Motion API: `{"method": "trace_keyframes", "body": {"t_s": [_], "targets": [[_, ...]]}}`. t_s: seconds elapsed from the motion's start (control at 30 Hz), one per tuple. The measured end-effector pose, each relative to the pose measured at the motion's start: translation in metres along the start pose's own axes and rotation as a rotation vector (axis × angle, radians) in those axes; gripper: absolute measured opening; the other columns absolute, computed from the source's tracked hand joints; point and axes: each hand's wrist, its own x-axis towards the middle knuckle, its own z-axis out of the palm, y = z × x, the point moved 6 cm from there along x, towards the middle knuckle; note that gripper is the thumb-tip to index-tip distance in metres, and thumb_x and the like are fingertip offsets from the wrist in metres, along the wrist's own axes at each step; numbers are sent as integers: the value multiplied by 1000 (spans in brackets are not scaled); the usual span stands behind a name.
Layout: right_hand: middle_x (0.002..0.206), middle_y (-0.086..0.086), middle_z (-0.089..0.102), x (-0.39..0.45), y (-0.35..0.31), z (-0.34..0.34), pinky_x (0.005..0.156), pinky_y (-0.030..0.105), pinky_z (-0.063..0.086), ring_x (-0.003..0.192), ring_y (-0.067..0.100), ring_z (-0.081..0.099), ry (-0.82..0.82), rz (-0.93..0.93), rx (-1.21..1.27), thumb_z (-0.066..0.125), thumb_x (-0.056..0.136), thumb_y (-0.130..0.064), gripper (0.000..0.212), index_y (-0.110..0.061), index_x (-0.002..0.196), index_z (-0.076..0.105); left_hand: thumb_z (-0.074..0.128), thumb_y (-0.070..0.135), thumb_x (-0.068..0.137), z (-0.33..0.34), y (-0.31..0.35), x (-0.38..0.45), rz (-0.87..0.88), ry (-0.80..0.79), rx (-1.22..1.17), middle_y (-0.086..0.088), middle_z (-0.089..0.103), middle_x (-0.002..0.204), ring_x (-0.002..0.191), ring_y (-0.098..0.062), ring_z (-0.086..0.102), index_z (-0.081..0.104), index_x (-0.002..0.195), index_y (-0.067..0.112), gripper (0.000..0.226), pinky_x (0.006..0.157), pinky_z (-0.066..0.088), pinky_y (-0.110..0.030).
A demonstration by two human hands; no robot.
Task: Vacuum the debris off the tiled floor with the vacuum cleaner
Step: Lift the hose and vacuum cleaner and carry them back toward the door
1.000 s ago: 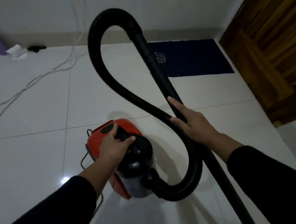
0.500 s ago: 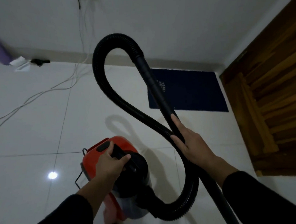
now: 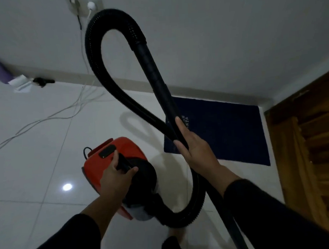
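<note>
Tiled floor (image 3: 28,169) spans everything below both hands, no debris I can make out from here, too dim and glossy

Wooden door (image 3: 310,154) just off to the right of the right hand, blue mat (image 3: 227,132) on the floor beyond that hand

Vacuum cleaner (image 3: 123,149), red and black canister, sits directly under the left hand (image 3: 115,178), looks lifted or at least carried by it, can't tell if it touches the floor. Left hand wraps around the top handle, thumb over it

Ribbed hose (image 3: 104,74) leaves the canister below the hands, loops up high between them and joins the rigid tube (image 3: 157,82). Right hand (image 3: 195,151) grips that tube mid-length, index finger laid straight along it. Nozzle end runs down past the right forearm and out of view

White cables (image 3: 67,110) trail over the floor ahead of the left hand, up to a wall socket (image 3: 85,4)

Risks, my read:
- hose loop is tight, a twist of the right wrist could kink it or snag it on the canister
- dragging the canister forward may catch those cables and yank the plug
- swinging the tube right could hit the door
- mat edge could get sucked in if the nozzle crosses it
</note>
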Motion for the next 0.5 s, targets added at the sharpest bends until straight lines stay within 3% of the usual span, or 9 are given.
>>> {"method": "trace_keyframes", "body": {"t_s": [0.13,0.3,0.37,0.5], "targets": [[116,8,58,64,37,-21,87,39,51,98,23,60,-77,-56,0,44,99,-39,69,-72,130,-9,71,20,82,32,35,32,-33,81,-88,-10,54,136,121,-32,53,18,148,36,87,97,48,-45],[112,9,58,146,76,-30,82,35,53,92,21,60,-203,-136,-53,47,98,-34,71,-54,140,-6,70,26,81,74,72,80,-75,130,-171,-10,54,137,122,-32,53,15,148,37,87,101,45,-43],[109,10,59,176,91,-28,79,30,53,88,19,61,-255,-182,-77,49,98,-32,74,-57,140,-6,69,27,82,89,84,102,-113,148,-194,-10,55,135,122,-31,53,15,149,35,86,102,44,-40],[104,15,59,231,123,-18,80,45,55,88,28,61,-332,-245,-92,49,97,-33,79,-70,134,-10,68,27,84,118,107,139,-169,203,-234,-8,58,133,118,-29,56,17,149,32,83,100,44,-36]]}}
